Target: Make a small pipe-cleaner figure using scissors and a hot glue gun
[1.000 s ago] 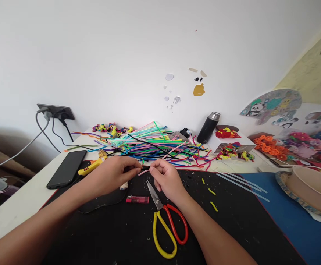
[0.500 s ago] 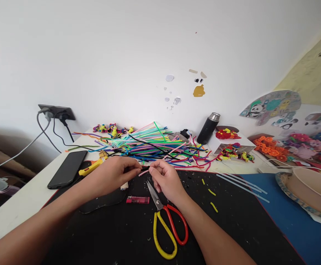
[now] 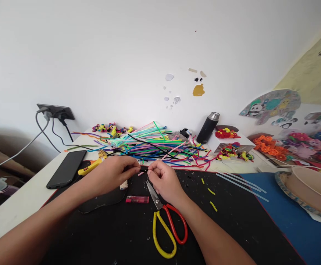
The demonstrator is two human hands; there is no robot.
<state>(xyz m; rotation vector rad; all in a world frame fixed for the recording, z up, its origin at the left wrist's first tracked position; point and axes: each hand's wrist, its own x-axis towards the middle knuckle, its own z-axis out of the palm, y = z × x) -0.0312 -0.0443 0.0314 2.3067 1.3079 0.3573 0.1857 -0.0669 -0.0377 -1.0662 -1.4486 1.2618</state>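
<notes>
My left hand (image 3: 118, 175) is closed in a pinch on a short dark piece, apparently a black pipe cleaner (image 3: 144, 170). Facing it, my right hand (image 3: 166, 181) is closed too, its thumb and fingertips around a pink pipe cleaner (image 3: 141, 173). The pink tip pokes out between the hands, while a pink length (image 3: 177, 148) rises behind my right hand towards the pile. My fingers hide where black and pink meet. Below my right hand lie scissors (image 3: 157, 203) with one yellow and one red handle, blades slightly apart. A pink lighter (image 3: 137, 199) rests left of them.
Behind my hands spreads a pile of coloured pipe cleaners (image 3: 149, 141). Left are a phone (image 3: 67, 169) and a yellow cutter (image 3: 88, 168). Yellow snippets (image 3: 211, 191) and pale sticks (image 3: 243, 184) lie right, near a black flask (image 3: 208, 129) and a round basket (image 3: 283, 184).
My hands have shifted slightly at the fingertips, and less of the pink tip shows between them. The view has moved a little; the things on the table lie as before.
</notes>
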